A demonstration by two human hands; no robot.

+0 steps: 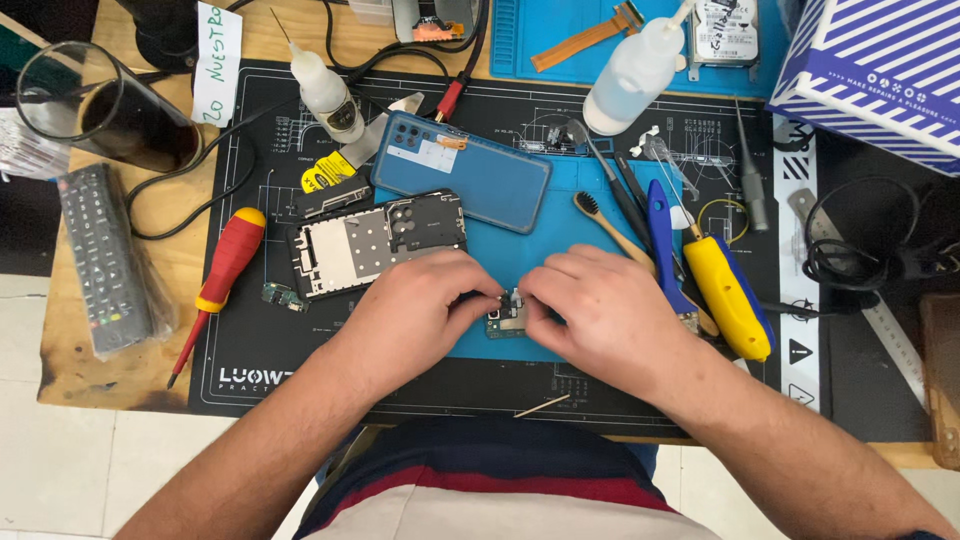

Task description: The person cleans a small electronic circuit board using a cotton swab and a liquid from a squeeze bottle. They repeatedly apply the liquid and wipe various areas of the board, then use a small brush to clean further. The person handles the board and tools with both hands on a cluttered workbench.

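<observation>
My left hand [425,310] and my right hand [590,305] meet over a small circuit board [507,322] on the blue mat [560,215]. Fingertips of both hands pinch the board from either side, and most of it is hidden beneath them. Just behind my left hand lies an opened phone frame [375,242] with its metal shielding up. A blue phone back cover [462,170] lies beyond that, partly overlapping the frame.
A red screwdriver [222,275] and a tiny board piece [283,296] lie left on the black work mat [270,350]. A yellow-handled tool [728,295], blue pry tool [662,240], brush [608,230] and tweezers sit right. Squeeze bottles [325,90], [632,70], a remote [100,260] and a dark cup [110,110] stand around.
</observation>
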